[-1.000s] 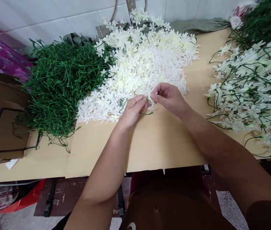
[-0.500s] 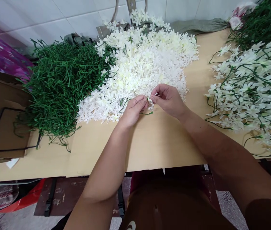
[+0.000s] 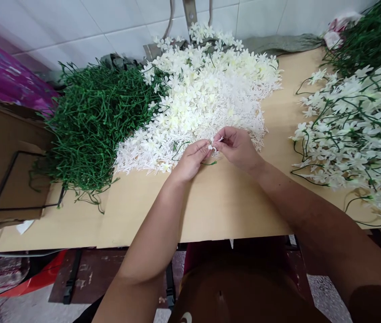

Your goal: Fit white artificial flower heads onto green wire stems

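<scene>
My left hand (image 3: 193,159) is closed in a pinch on a green artificial stem (image 3: 213,163), whose ends stick out on both sides of the fingers. Right beside it, my right hand (image 3: 237,146) pinches a small white artificial flower (image 3: 211,146). The fingertips of both hands almost meet there, at the stem's tip; the fingers hide the exact joint. Just behind the hands spreads a heap of loose white flowers (image 3: 190,107). To its left lies a pile of green stems (image 3: 92,121).
At the right are white flowers on green stems (image 3: 352,134), with more green stems (image 3: 355,42) behind. A cardboard box (image 3: 11,179) and a purple bag (image 3: 11,74) stand at the left. A tiled wall (image 3: 123,27) closes off the back of the cardboard-covered table (image 3: 143,206).
The view has shifted slightly, so everything sits a little lower and to the right. My hands stay together at the flower and stem, with only a small change in the fingers.
</scene>
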{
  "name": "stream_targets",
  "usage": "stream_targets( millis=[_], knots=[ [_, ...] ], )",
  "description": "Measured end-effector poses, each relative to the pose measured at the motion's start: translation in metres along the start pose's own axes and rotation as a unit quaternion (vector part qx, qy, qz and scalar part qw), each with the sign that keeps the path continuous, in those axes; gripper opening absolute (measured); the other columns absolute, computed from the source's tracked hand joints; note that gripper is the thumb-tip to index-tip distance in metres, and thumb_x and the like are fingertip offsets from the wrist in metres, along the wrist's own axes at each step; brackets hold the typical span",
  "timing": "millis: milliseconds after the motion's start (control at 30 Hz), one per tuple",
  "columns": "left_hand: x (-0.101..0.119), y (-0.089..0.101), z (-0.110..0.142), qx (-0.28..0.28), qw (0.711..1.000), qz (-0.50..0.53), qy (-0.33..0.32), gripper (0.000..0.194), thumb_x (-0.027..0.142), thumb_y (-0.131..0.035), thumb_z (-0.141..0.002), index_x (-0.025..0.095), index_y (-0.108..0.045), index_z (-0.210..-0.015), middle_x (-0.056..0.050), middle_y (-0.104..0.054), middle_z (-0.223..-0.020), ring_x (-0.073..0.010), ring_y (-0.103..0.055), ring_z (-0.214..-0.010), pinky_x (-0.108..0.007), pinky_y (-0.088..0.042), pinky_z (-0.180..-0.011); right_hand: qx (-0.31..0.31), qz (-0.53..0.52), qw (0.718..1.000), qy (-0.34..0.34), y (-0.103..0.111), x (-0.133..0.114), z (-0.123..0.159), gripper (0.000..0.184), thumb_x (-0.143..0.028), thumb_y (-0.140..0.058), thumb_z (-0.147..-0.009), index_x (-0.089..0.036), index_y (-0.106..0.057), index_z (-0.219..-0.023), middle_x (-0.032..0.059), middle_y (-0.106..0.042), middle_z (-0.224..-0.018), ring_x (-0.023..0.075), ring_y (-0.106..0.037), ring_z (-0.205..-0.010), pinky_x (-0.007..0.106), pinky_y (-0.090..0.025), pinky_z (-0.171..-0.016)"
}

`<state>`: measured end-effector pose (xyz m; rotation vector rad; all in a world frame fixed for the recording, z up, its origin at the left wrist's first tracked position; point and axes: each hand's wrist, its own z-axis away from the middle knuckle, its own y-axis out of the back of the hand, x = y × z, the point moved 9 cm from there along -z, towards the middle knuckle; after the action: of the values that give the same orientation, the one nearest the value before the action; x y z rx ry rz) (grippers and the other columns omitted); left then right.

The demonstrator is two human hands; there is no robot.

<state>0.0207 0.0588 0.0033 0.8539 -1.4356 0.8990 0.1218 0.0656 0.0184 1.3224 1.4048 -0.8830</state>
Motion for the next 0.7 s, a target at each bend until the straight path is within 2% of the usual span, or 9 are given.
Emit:
stream_targets(
  millis=[233,433,700],
  knots=[
    [-0.005,-0.001,0.004,0.005,0.999,0.019,0.038,0.049,0.056,-0.072,-0.065,0.017,-0.044,-0.055,0.005,-0.031,-0.051,-0.006,-0.024,-0.049,-0.025,-0.018,-0.05,-0.035,-0.004,0.999,-0.004,-0.006,-0.005,0.002,0.011,-0.024,-0.064,-0.07,-0.017,-0.056,-0.069,-0.0019,-0.056,-0.062,0.0092,-0.05,-0.057,0.025,-0.04,-0.056],
    [-0.002,-0.001,0.002,0.028,0.998,0.043,0.03,0.048,0.054,-0.072,-0.065,0.017,-0.043,-0.056,0.005,-0.031,-0.052,-0.0053,-0.023,-0.048,-0.024,-0.016,-0.048,-0.037,-0.046,0.998,-0.009,-0.003,-0.007,-0.002,0.022,-0.032,-0.071,-0.064,-0.019,-0.055,-0.07,-0.0019,-0.057,-0.062,0.0103,-0.051,-0.058,0.026,-0.041,-0.056],
    [-0.006,0.001,0.002,0.032,0.999,0.015,0.032,0.052,0.06,-0.071,-0.064,0.017,-0.042,-0.055,0.005,-0.031,-0.051,-0.0059,-0.024,-0.048,-0.025,-0.016,-0.049,-0.013,0.084,0.995,0.053,-0.001,-0.015,0.0,0.011,-0.023,-0.063,-0.07,-0.019,-0.054,-0.065,-0.0017,-0.055,-0.062,0.0099,-0.047,-0.058,0.026,-0.039,-0.057]
  ],
)
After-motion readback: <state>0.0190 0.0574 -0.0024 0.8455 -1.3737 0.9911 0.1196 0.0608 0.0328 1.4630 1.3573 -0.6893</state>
